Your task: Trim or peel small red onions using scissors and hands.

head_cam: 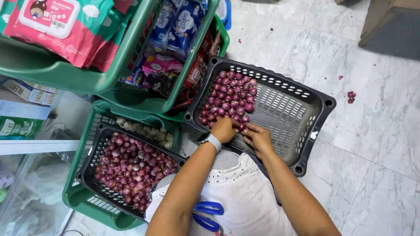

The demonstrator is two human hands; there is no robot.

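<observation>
A pale marble floor (386,138) is spreading under everything, with bits of purple peel lying at two o'clock. A dark plastic basket (313,96) is sitting at the centre, tilted toward the person, and a heap of small red onions (229,97) is crowding its eleven o'clock corner. The left hand (224,129), wearing a watch, is curling its fingers over onions at the near edge of the heap; whether it is gripping one I cannot tell. The right hand (258,138) is resting just beside it, fingers bent down onto the basket's floor. Sorting well here probably means taking few at a time. At eight o'clock a second dark basket (85,167) is holding more onions inside a green crate (74,199). Blue-handled scissors (209,214) are lying on the lap.
</observation>
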